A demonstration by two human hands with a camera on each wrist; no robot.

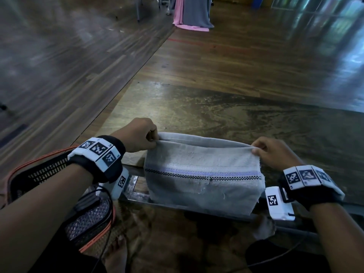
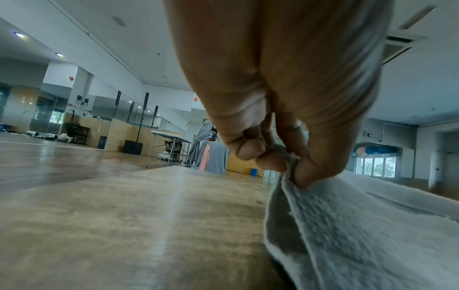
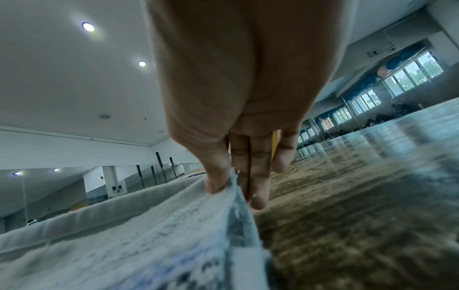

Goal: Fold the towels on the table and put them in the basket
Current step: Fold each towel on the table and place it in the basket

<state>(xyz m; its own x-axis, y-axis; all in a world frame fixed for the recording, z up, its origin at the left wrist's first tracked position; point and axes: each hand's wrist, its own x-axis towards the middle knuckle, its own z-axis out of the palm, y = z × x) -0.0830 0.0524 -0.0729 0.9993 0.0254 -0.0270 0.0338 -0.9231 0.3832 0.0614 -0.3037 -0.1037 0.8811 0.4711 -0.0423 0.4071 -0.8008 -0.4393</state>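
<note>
My left hand (image 1: pixel 137 135) pinches the far-left corner of the grey towel (image 1: pixel 202 174), thumb and curled fingertips (image 2: pixel 272 163) pressed together on the bunched cloth. My right hand (image 1: pixel 275 152) pinches the towel's far-right corner, the thumb on top of the edge and the straighter fingers (image 3: pixel 258 176) behind it. Between the two pinches the far edge is raised and pulled fairly taut, and a doubled layer shows along it. The towel's near part hangs over the near edge of the table (image 1: pixel 216 107), with a checked black and lilac band running across it. The black basket (image 1: pixel 49 174) with an orange rim sits left of the towel and lower, under my left forearm; patterned cloth lies inside it.

The table beyond the towel is worn, glossy brown wood with pale reflections. Far past the towel, pink and grey cloth (image 1: pixel 192 12) hangs to the wooden floor. The wrist views show a large hall with a white ceiling, recessed lights, mirrored walls left of the towel and windows to its right.
</note>
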